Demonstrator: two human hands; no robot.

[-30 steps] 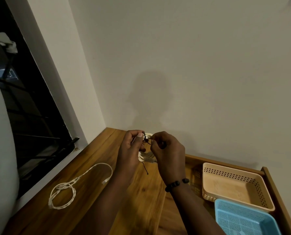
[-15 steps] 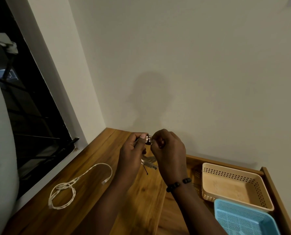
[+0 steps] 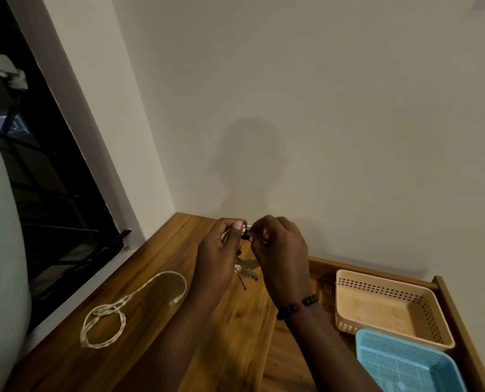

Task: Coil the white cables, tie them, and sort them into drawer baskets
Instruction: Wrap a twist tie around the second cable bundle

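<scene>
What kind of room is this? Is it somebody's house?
Probably a room in a home, in a corner. A wooden desk top meets a plain wall, a dark window is at the left, and an open drawer holds a beige basket and a blue basket.

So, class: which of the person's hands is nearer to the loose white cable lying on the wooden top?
Left. The left hand is raised just right of the loose white cable; the right hand lies beyond it, toward the beige basket.
</scene>
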